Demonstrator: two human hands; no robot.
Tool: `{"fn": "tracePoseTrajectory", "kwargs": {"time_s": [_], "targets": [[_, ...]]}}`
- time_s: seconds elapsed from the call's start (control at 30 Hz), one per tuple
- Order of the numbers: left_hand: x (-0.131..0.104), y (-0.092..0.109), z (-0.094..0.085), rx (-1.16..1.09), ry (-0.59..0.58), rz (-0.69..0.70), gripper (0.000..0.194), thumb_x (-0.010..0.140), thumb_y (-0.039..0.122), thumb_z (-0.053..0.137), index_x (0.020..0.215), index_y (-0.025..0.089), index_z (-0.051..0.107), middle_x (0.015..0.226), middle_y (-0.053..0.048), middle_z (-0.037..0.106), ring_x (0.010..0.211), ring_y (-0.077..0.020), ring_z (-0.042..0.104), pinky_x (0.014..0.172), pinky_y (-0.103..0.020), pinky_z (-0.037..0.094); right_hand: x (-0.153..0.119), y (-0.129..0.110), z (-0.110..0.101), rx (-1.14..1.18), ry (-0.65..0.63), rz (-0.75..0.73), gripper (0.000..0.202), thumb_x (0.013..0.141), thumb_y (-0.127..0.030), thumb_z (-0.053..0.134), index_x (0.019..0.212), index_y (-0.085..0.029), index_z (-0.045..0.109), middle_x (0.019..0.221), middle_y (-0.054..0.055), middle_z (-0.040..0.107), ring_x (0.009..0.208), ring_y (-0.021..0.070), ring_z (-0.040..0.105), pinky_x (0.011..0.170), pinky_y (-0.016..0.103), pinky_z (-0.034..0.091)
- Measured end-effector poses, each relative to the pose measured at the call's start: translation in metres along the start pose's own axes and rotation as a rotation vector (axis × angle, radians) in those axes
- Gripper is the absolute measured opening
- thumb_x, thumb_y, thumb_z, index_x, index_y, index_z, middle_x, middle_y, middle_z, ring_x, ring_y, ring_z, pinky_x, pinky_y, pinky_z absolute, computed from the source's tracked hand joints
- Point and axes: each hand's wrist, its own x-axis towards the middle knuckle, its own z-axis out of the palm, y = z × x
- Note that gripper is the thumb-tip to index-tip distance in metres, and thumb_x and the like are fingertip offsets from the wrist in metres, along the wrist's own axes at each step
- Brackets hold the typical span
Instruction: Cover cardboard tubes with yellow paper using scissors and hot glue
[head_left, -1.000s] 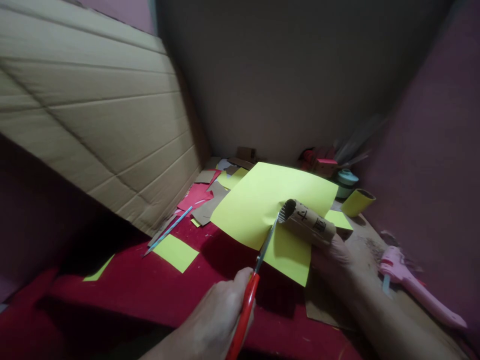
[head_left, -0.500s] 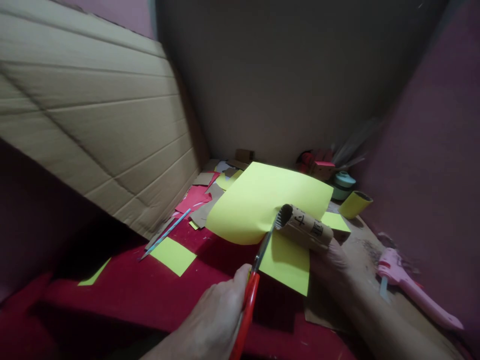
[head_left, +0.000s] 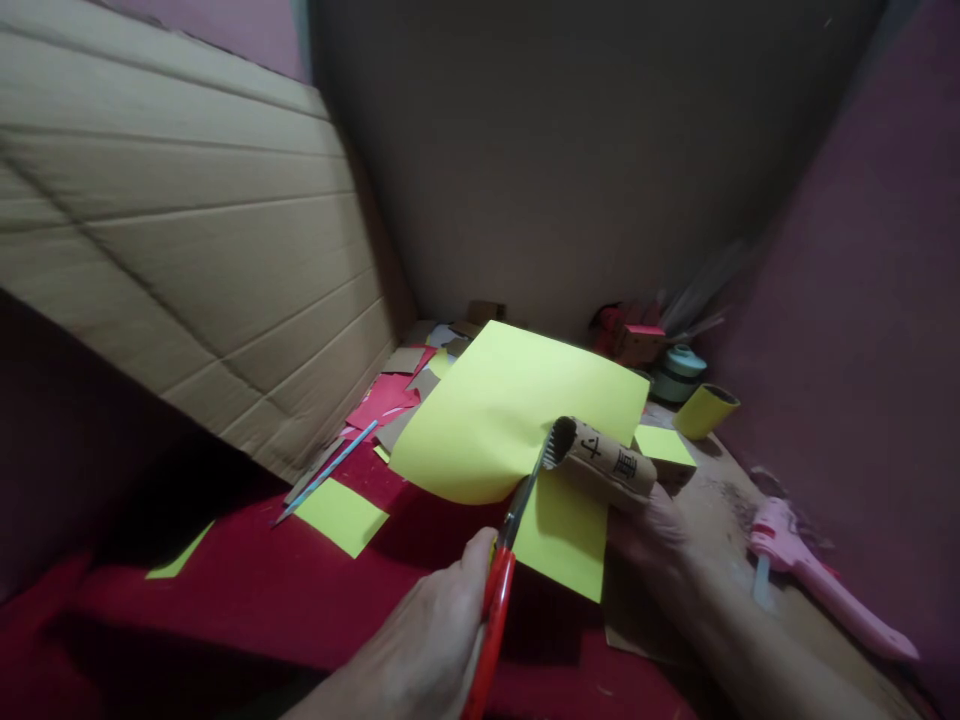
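Observation:
Red-handled scissors are gripped in my left hand, their blades pointing up and away at the large yellow paper. The blade tips are beside the ribbed open end of a rolled corrugated cardboard piece with dark characters on it. My right hand is closed around the other end of that roll, its fingers mostly hidden. The yellow paper is bent at the blades, and a lower yellow portion shows beneath the roll; whether the two are joined I cannot tell.
A pink glue gun lies right. Behind it are a yellow tube, a yellow-topped block and a teal container. Left are a blue striped pencil, a yellow rectangle, red scraps and a cardboard panel.
The large yellow paper and the cardboard roll have shifted slightly left and down in the view. The scissors have stayed nearly in place, still in my left hand.

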Motion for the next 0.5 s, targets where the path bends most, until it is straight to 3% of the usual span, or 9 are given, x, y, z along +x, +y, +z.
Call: {"fn": "tracePoseTrajectory", "kwargs": {"time_s": [0.17,0.27,0.5], "targets": [[0.0029,-0.0041,-0.0015,0.119,0.007,0.097,0.008,0.084,0.03,0.049,0.088,0.023,0.05,0.068,-0.001,0.06,0.064,-0.0183,0.054,0.06,-0.029,0.038,0.001,0.0035,-0.0062,0.008,-0.001,0.024,0.032,0.071,-0.025,0.069,0.103,-0.021,0.068,0.091,0.004,0.075,0.096,0.0278,0.067,0.09,0.046,0.051],[0.0038,-0.0071,-0.0037,0.165,0.005,0.106,0.011,0.081,0.026,0.051,0.092,0.024,0.05,0.07,0.0,0.061,0.061,-0.0165,0.052,0.059,-0.028,0.037,0.0015,0.004,-0.0087,0.021,0.012,0.054,0.031,0.071,-0.024,0.07,0.101,-0.022,0.069,0.088,0.003,0.075,0.094,0.027,0.068,0.09,0.045,0.052],[-0.0004,-0.0016,-0.0041,0.064,0.022,0.113,0.012,0.081,0.033,0.052,0.089,0.023,0.052,0.069,-0.002,0.063,0.065,-0.0196,0.056,0.062,-0.028,0.041,-0.0017,0.0047,-0.0062,0.041,0.037,0.177,0.031,0.068,-0.038,0.073,0.097,-0.026,0.069,0.085,0.002,0.076,0.094,0.0285,0.068,0.088,0.043,0.053]]}}
